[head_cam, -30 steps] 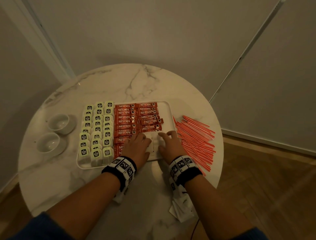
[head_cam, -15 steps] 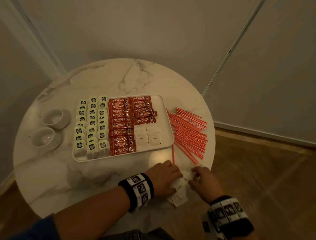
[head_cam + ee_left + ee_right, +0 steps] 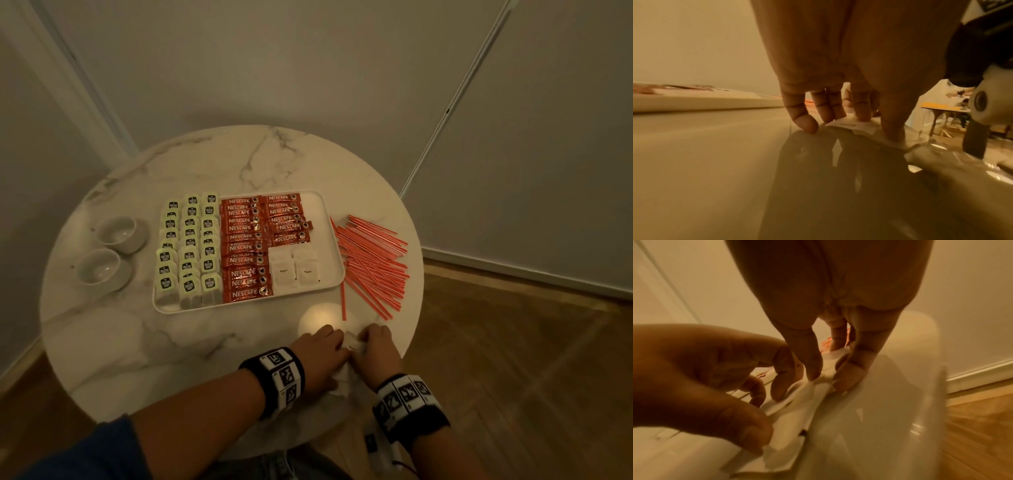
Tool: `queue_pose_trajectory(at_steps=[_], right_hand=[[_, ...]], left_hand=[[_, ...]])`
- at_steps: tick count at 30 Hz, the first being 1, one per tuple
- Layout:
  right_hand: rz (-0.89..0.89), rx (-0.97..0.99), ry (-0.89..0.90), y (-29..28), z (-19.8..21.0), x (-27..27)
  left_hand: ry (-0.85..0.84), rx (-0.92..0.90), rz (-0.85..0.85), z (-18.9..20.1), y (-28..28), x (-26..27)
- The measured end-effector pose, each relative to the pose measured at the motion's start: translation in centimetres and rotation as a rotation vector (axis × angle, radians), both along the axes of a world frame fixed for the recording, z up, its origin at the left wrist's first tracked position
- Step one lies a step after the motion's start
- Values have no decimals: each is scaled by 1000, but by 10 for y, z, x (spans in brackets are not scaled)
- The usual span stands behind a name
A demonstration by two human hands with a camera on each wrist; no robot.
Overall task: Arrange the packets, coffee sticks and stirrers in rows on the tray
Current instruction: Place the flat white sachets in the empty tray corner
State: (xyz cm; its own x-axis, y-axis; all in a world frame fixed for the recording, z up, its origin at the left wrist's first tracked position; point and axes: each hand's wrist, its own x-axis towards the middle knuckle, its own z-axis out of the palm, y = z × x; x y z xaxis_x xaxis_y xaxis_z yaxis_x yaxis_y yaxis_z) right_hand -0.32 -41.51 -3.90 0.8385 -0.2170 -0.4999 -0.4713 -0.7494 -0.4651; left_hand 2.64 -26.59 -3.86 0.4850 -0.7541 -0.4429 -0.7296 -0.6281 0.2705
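Dim warm light, blurred wrist views

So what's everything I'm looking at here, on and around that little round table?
Table: one, round, white marble, by the wall.
Tray: one, white, table centre.
Tea bags: many, green-labelled, three rows on the tray's left.
Coffee sticks: many, red, two rows mid-tray.
Sugar packets: a few, white, tray's near right corner.
Stirrers: many, red, loose right of the tray.
Cups: two, white, left of the tray.
Loose packets: several, white, table's near edge.
Left hand: pinches loose packets.
Right hand: pinches loose packets.
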Motion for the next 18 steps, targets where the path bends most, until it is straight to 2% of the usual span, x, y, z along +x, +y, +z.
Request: queue_pose_trajectory(at_steps=[6,9,18], right_hand=[[-2,97,-51,33,-5,18],[-14,178,-114,46,-2,25],[-156,398,-255,49,19,49]], left_hand=[[138,-68,288,4,23,6],[155,-88,418,6,41,13],[253,-288,765,9,98,32]])
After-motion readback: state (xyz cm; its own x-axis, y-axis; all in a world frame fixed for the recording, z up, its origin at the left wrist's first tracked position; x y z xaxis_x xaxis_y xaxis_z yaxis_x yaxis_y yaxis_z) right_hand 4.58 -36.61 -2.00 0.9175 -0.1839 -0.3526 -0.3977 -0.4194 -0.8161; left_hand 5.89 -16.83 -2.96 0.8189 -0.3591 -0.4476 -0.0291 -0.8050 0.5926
